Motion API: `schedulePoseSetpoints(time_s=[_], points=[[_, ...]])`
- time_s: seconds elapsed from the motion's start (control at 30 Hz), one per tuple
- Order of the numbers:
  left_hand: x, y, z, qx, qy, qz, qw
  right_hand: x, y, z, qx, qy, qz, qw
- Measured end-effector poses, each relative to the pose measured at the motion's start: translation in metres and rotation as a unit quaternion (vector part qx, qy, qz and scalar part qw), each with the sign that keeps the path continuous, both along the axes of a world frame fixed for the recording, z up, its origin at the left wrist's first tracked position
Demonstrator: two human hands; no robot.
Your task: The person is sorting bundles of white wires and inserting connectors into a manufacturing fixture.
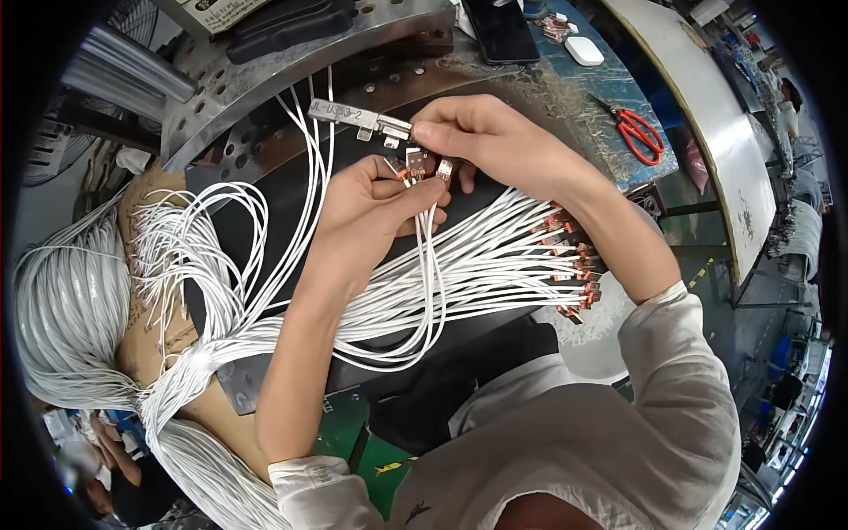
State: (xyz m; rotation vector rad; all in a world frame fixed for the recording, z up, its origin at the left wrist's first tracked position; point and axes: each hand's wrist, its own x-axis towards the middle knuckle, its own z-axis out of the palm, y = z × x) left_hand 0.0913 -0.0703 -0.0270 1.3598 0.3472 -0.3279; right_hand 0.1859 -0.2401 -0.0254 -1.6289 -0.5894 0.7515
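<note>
My left hand point(367, 208) is closed around several white cables whose metal USB plugs point(414, 162) with orange inner parts stick up between thumb and fingers. Another such plug, a USB plug point(446, 168), rises beside my left thumb. My right hand point(495, 141) pinches the right end of an engraved metal bar point(343, 115), thumb on top; its lower fingers are partly hidden behind the plugs. Small shiny metal pieces jut from the bar's lower edge. The held white cables point(428, 256) hang down and loop leftward to the bundle.
A wide spread of white cables point(389, 300) lies on the black work surface, with orange-and-metal plugs point(574, 265) at its right end. More cable bundles point(71, 300) sit left. Beyond are a steel machine block point(291, 71), a phone point(500, 31), a white case point(584, 50) and red-handled pliers point(638, 137).
</note>
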Motion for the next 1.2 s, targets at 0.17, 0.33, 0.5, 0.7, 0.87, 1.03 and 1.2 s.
schedulePoseSetpoints(time_s=[0.17,0.33,0.5,0.7,0.87,1.03,1.2], points=[[-0.007,0.001,-0.007,-0.022,-0.027,0.029,0.999,0.003,-0.004,0.002,-0.021,-0.001,-0.025,0.999],[-0.003,-0.001,-0.005,0.035,-0.02,0.032,0.999,0.002,-0.001,0.002,-0.009,-0.018,-0.056,0.998],[-0.004,-0.003,-0.007,0.068,-0.039,0.031,0.996,-0.002,0.001,0.001,0.007,-0.037,-0.042,0.998],[-0.007,-0.004,-0.007,0.052,-0.042,0.032,0.997,0.003,0.001,-0.015,0.008,-0.12,0.014,0.993],[-0.008,-0.001,-0.007,0.028,-0.066,0.083,0.994,0.007,-0.002,-0.008,-0.023,-0.063,0.009,0.998],[-0.012,-0.001,-0.012,0.075,-0.092,0.031,0.992,0.003,0.0,-0.007,-0.002,-0.062,0.016,0.998],[-0.01,0.014,-0.002,0.072,-0.063,-0.031,0.995,0.011,-0.007,0.003,-0.031,-0.025,-0.01,0.999]])
